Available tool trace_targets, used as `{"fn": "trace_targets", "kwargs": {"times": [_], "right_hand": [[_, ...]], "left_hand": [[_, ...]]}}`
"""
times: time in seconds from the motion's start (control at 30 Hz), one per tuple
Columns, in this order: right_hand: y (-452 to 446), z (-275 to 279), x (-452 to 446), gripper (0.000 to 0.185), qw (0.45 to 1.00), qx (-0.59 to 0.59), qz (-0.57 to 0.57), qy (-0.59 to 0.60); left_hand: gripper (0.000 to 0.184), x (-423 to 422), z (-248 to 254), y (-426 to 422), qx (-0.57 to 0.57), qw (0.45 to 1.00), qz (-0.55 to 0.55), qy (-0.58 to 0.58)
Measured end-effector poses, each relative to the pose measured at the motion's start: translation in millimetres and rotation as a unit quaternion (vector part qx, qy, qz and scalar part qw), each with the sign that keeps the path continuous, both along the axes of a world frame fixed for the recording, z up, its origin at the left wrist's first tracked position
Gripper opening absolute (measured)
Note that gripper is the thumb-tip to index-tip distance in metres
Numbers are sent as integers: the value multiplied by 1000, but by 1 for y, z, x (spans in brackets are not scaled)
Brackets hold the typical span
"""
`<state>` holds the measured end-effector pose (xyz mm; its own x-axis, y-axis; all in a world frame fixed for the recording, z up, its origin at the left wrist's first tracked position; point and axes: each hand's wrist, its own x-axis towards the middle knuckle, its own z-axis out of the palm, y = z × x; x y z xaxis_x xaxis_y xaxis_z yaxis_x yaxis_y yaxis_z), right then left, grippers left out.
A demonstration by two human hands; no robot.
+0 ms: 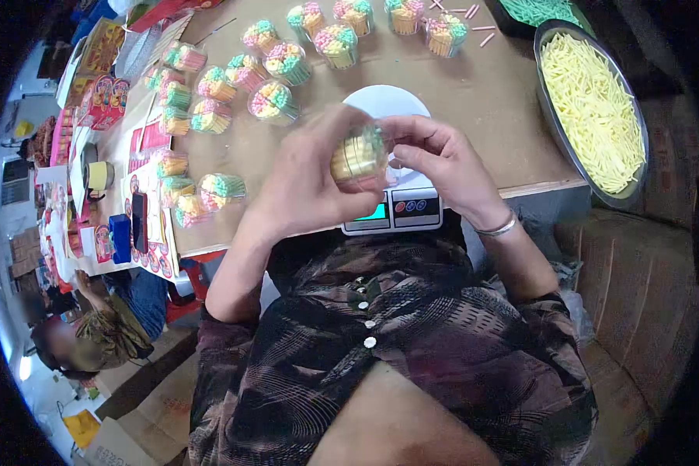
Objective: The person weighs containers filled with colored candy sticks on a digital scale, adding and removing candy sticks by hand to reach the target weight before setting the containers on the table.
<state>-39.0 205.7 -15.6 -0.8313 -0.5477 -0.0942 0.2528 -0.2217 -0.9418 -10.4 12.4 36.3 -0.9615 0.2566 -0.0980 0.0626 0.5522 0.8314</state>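
My left hand (312,175) is wrapped around a clear plastic cup (357,158) packed with thin pastel sticks, mostly yellow with some green. The cup lies tilted on its side above the white kitchen scale (393,219). At the cup's right end, my right hand (441,159) has its thumb and fingers pinched together. What they hold, if anything, is too small to tell. Part of the scale's round white plate (384,99) is hidden behind the hands, and its display glows green.
Several filled cups (287,62) stand across the brown tabletop (489,116). A dark oval tub of yellow sticks (594,113) and a tray of green sticks (540,11) are on the right. Loose pink sticks (485,39) lie nearby. Another person (105,334) sits at the left.
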Motion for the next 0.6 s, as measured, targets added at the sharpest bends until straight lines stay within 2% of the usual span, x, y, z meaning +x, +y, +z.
{"fn": "trace_targets", "kwargs": {"times": [0.1,0.27,0.4,0.6], "right_hand": [[2,7,0,34,999,-34,-18,-1],[-1,-31,11,33,995,-51,8,-86],[1,-13,4,30,986,-81,9,-142],[-3,-25,1,27,992,-43,-5,-116]], "left_hand": [[55,-4,13,5,-45,999,-10,9],[56,6,-14,1,-52,998,-21,-26],[51,8,-1,9,-23,997,-2,76],[52,5,-15,4,-48,998,3,35]]}}
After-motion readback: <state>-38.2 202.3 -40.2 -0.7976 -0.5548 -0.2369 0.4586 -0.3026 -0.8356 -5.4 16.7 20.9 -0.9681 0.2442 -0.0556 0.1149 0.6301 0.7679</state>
